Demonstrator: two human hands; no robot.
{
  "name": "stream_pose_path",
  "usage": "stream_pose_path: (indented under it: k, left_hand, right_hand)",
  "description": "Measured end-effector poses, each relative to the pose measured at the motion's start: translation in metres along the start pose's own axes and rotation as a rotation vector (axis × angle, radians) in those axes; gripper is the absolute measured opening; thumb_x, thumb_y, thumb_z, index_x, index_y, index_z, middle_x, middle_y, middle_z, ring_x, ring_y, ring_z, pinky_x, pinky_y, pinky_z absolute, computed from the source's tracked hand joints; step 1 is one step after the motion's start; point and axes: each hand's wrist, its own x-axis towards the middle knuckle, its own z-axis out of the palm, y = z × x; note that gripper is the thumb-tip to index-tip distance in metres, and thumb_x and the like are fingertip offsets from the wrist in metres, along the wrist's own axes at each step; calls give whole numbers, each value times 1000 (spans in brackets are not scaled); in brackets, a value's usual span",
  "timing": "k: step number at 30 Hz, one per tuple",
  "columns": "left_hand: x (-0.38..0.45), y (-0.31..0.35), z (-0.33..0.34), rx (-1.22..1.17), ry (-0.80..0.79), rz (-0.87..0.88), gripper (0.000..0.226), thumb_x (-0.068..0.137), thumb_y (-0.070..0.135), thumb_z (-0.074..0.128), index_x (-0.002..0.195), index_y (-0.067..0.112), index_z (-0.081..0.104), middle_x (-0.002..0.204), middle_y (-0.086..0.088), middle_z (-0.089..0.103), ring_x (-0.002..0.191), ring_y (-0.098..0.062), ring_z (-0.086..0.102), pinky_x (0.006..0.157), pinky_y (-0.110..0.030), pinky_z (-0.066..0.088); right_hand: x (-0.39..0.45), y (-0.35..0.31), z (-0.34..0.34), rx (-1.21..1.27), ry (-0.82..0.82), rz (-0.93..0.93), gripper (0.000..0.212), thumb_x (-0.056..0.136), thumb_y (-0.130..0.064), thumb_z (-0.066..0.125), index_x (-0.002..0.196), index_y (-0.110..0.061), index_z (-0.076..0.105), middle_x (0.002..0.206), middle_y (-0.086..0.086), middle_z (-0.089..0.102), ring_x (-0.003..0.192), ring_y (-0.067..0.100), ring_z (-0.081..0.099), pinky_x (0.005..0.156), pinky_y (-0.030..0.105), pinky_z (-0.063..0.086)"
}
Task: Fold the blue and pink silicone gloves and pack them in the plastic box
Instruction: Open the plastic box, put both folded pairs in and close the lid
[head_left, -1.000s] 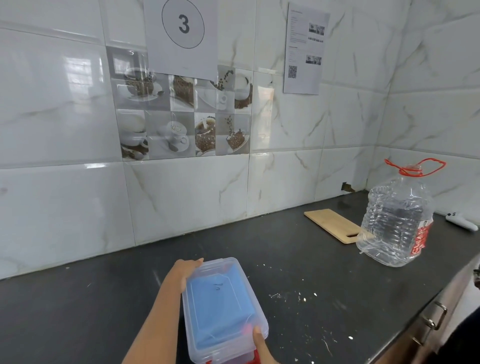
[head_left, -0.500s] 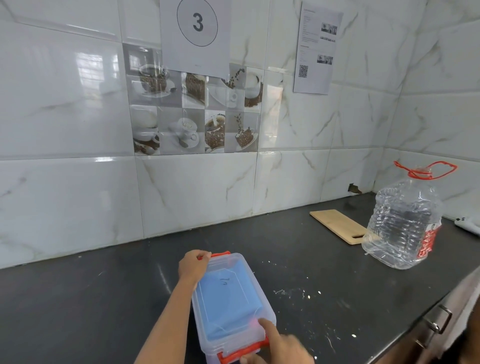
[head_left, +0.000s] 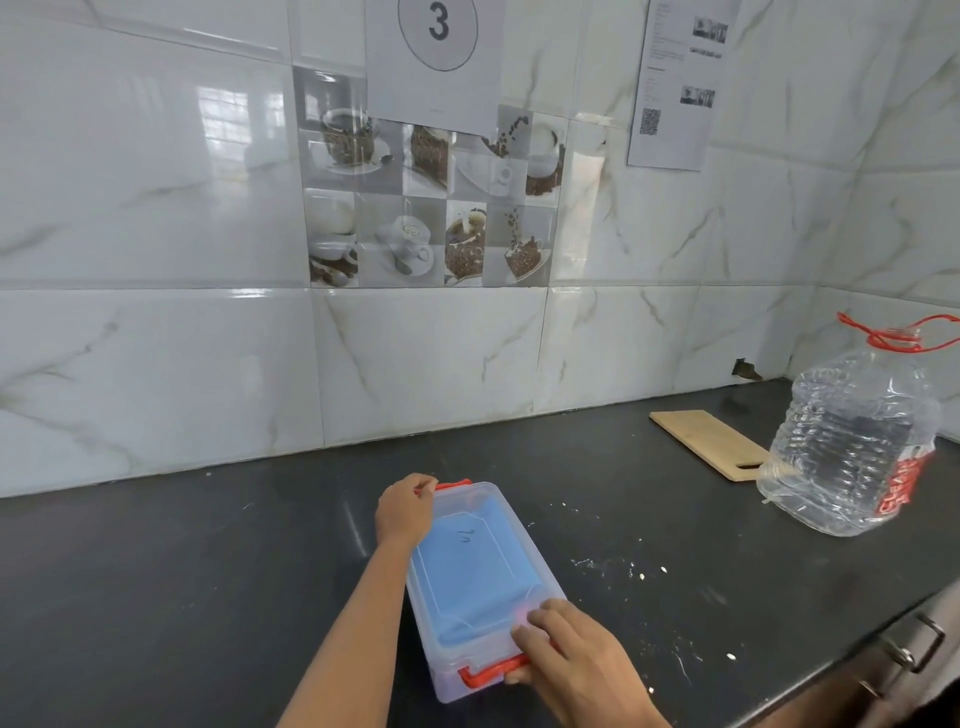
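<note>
Hands (head_left: 407, 510) (head_left: 571, 657) at both ends of plastic box (head_left: 480, 582)

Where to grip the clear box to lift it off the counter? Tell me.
Probably take the clear box by its two short ends, coming from above, where the red latches sit. The left hand and right hand already rest there; the long sides are smooth and offer no handle.
</note>
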Motion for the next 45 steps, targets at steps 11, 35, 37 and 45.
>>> stream_pose_path:
  k: [11,35,37,45]
  left_hand:
    - [-11,-8,-5,48,-126,127,36,99,25,40,129,18,58,134,-7,58,122,-23,54,99,-30,42]
    - [2,-4,-7,-268,-107,-173,42,82,5,67,123,8,58,131,-13,53,120,-27,51,99,-36,45]
    - [6,-3,-8,-268,-136,-205,45,82,3,66,125,8,56,133,-13,53,121,-28,50,100,-37,44]
    - [17,13,-8,-175,-258,-368,37,82,35,68,107,8,64,102,-11,67,89,-25,65,78,-32,52]
  right_hand:
    - [2,-1,3,-37,11,-106,32,100,-29,30,88,-14,56,77,1,69,67,18,65,64,25,56]
    - [19,10,9,151,-74,174,46,90,-61,33,65,-33,58,62,-18,55,56,2,49,40,13,40]
    - [20,11,7,153,-95,175,49,90,-62,30,63,-33,59,61,-19,55,54,1,50,41,10,40]
    - [24,10,-2,186,-185,229,47,86,-68,32,66,-37,60,65,-24,58,57,-5,52,48,-1,32]
